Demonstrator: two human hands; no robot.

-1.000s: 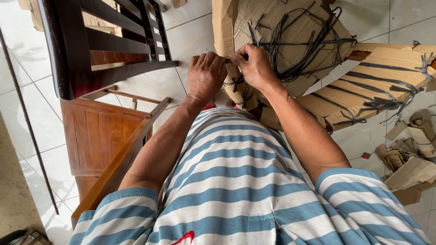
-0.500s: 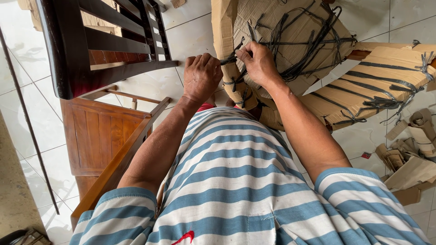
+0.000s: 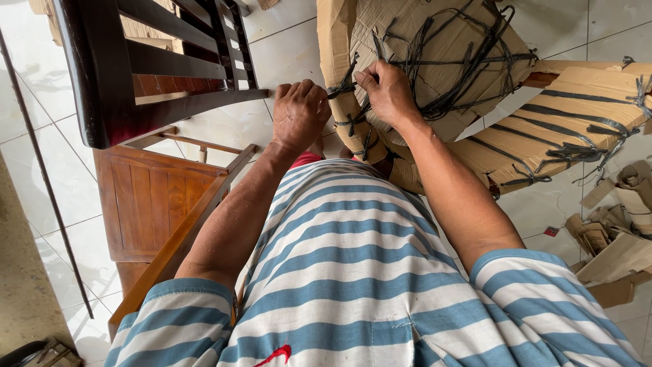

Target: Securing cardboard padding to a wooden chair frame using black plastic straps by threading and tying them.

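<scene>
A piece of furniture wrapped in brown cardboard [image 3: 441, 47] and tied with black plastic string [image 3: 468, 75] stands in front of me. My left hand [image 3: 299, 114] is closed around a strand of the string at the wrap's left edge, pulling it taut to the left. My right hand [image 3: 387, 92] pinches the string against the cardboard just beside it. A second cardboard-wrapped part [image 3: 570, 136], also strapped in black string, lies to the right. My striped blue and white shirt fills the lower view.
A dark wooden chair [image 3: 156, 68] stands at the upper left, with a brown wooden chair seat [image 3: 153, 197] below it. Torn cardboard scraps [image 3: 618, 231] lie on the white tiled floor [image 3: 285, 47] at the right.
My left hand has drawn away from my right hand to the left, stretching the black string. My right hand has stayed on the cardboard.
</scene>
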